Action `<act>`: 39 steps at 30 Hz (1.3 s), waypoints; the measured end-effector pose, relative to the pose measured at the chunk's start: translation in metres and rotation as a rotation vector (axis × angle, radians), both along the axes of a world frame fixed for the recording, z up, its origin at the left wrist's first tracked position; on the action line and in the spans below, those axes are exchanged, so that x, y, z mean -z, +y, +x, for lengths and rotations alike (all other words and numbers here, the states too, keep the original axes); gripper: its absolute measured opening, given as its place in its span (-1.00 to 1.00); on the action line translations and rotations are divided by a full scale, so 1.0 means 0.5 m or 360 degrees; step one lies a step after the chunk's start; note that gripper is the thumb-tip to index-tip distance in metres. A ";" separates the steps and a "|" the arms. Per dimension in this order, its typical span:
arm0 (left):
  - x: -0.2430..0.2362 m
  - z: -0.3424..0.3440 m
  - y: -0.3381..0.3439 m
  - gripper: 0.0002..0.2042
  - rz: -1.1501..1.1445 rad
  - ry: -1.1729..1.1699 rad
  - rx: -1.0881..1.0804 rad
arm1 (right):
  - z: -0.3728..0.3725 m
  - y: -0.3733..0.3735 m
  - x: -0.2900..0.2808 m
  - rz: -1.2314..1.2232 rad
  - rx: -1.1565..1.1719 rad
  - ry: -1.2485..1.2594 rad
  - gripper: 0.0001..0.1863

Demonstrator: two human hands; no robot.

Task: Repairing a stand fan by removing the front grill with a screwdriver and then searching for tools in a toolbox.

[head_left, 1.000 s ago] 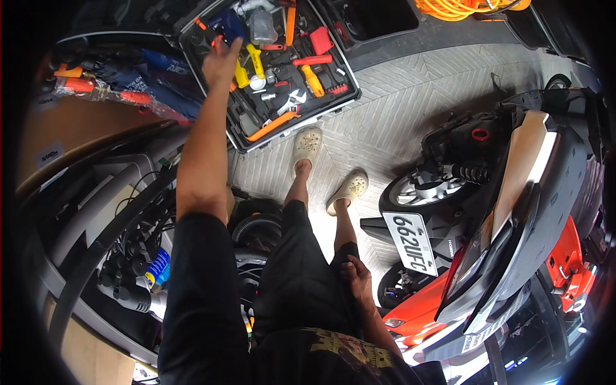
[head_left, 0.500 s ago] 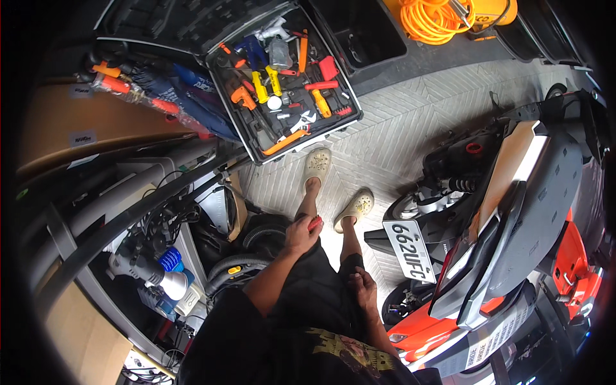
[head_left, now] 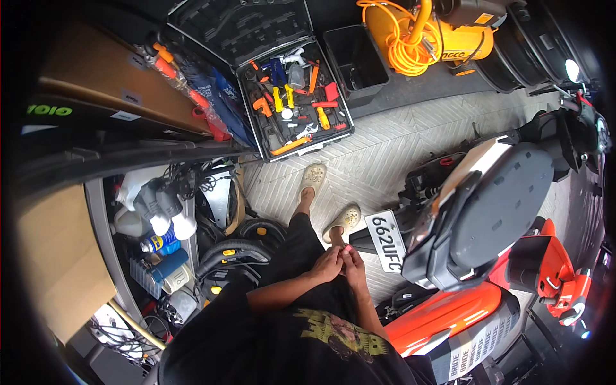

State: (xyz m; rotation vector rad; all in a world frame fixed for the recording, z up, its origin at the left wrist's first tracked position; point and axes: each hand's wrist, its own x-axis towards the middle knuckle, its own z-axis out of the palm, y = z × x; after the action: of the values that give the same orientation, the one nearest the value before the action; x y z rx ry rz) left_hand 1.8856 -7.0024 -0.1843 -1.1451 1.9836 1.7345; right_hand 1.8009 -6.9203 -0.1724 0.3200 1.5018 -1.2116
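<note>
1. Your left hand (head_left: 327,264) is no longer reaching into the open black plastic tool case with a silvery rim (head_left: 321,142) — it is now meeting your right hand (head_left: 353,266) in front of your lap.

2. A small red object of unclear material (head_left: 347,249) is showing between the fingertips; half a second ago it was showing in your left hand alone, while your right hand was resting by itself near your knee.

3. Both grips are looking narrow: your fingers are gathering close around the small red object, seemingly pinching it together. Which hand is bearing more of it, I cannot tell, and its exact kind is too small to make out.

4. For the work, this is probably meaning that attention is sitting at your fingertips rather than at the tool case, with two hands likely giving finer control.

5. The tool case is lying open just beyond your left beige perforated clog (head_left: 313,178); an orange pistol-shaped tool (head_left: 262,106) and a silvery adjustable wrench (head_left: 310,130) are lying inside, well apart from your hands.

6. Your view is shifting too — more of the bright yellow rounded tank (head_left: 463,43) is coming in at the top.
</note>
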 end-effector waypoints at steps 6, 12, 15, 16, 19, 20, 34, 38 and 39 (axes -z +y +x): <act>-0.083 -0.009 0.007 -0.63 -0.0149 -0.0005 0.0395 | -0.032 0.042 -0.051 0.0031 -0.0011 -0.0256 -0.72; -0.221 -0.071 -0.100 -0.73 0.0008 0.0276 0.0616 | -0.057 0.021 -0.112 -0.0257 0.0228 -0.0465 -0.63; -0.204 -0.051 -0.150 -0.72 -0.0117 0.0305 0.0018 | -0.082 -0.018 -0.191 -0.0208 0.0064 -0.0405 -0.50; -0.214 -0.048 -0.180 -0.71 -0.0061 0.0227 -0.0169 | -0.093 -0.032 -0.220 -0.0263 0.0042 -0.0415 -0.47; -0.182 0.038 -0.241 -0.72 -0.0192 0.0092 -0.0292 | -0.120 -0.066 -0.315 -0.0403 -0.0154 -0.0281 -0.51; -0.184 0.070 -0.252 -0.72 -0.0366 0.0013 -0.0210 | -0.133 -0.072 -0.357 -0.0441 -0.0179 -0.0224 -0.51; 0.007 0.461 -0.093 -0.84 -0.0931 -0.0437 0.0631 | -0.599 0.080 -0.414 0.0274 -0.0154 0.1888 -0.50; -0.097 0.293 -0.169 -0.82 -0.0254 -0.0337 -0.0339 | -0.596 0.129 -0.283 0.0726 -0.0575 0.2341 -0.54; -0.101 0.273 -0.182 -0.79 -0.0296 -0.0266 -0.0424 | -0.584 0.118 -0.285 0.0699 -0.0435 0.2415 -0.52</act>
State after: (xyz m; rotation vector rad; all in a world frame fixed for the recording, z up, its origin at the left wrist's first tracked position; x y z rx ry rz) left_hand 2.0221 -7.0933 -0.1336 -1.6255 1.9970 1.5317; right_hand 1.5091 -6.8611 -0.0298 -0.7046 2.9704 -0.8078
